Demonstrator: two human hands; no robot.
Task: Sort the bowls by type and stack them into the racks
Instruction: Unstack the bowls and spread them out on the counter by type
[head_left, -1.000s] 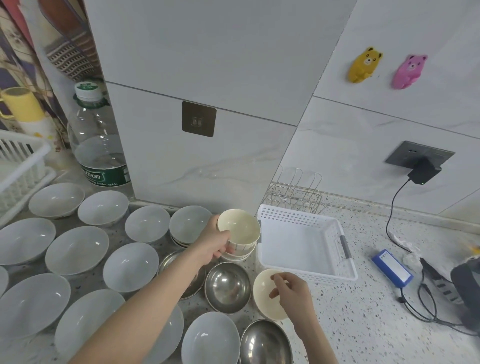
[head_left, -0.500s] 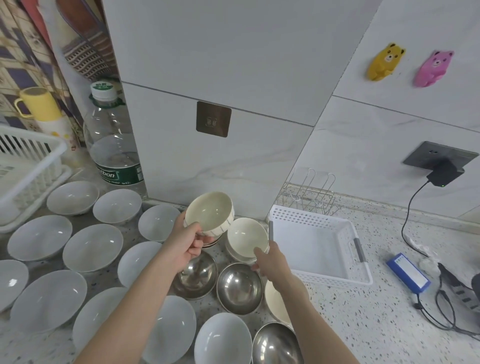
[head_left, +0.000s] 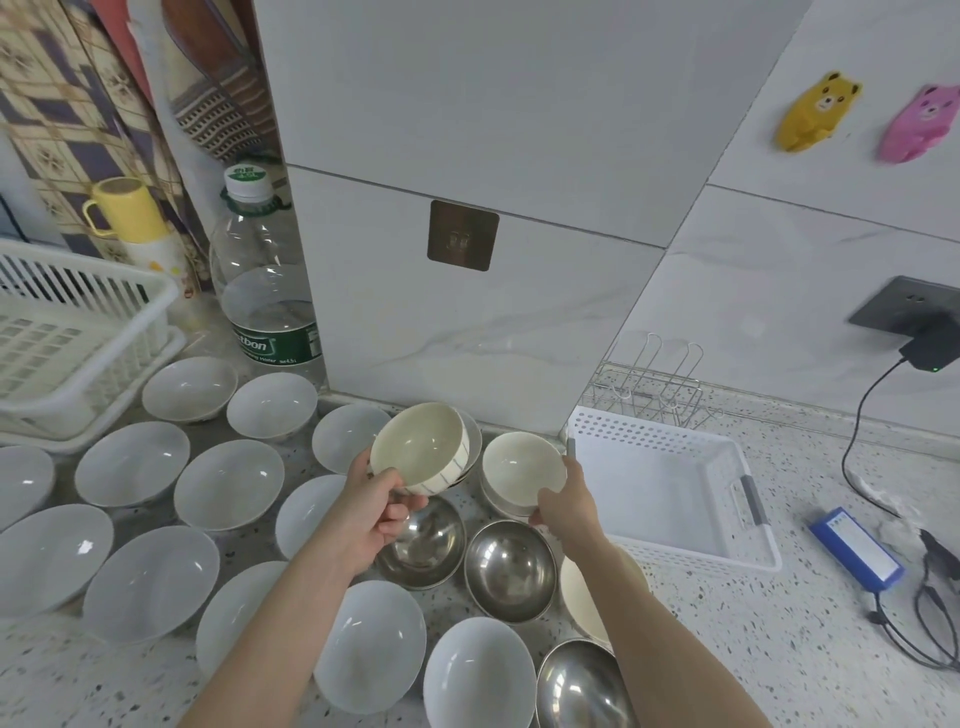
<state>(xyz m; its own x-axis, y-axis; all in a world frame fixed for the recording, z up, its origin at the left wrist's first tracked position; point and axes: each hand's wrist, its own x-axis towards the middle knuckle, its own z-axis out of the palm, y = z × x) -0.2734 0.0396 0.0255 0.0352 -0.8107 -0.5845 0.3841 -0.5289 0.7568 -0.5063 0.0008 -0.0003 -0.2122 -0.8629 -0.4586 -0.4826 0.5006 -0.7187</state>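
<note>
— Cream ceramic is being handled at the middle of the worktop (head_left: 727, 649): a cream bowl with thin blue stripes (head_left: 421, 449) is being held up, tilted, by the left hand (head_left: 374, 512), whose thumb is curled over the near rim with the fingers under the base.

— And the right hand (head_left: 563, 506)?

— Its fingers are being wrapped around the near wall of a plain cream bowl (head_left: 522, 470), which is sitting on top of another of the same kind. Judging by the task, the cream ones are being gathered together as one type.

— Why is the striped one being kept in the air?

— Probably so that it can be nested with the others; that is being offered only as a guess.

— What is being kept in the racks?

— Nothing can be seen inside the white basket (head_left: 670, 441) just beside the right hand; its floor is showing bare. The slatted white rack (head_left: 78, 312) at the far left is partly cut off, so its contents cannot be told.

— And the remaining bowls?

— White bowls (head_left: 228, 483) are being left spread singly across the left of the worktop, and steel bowls (head_left: 509, 569) are lying near the forearms. Another cream bowl (head_left: 584, 597) is being half hidden under the right forearm. A water bottle (head_left: 265, 306) and a yellow mug (head_left: 127, 208) are standing behind.
</note>
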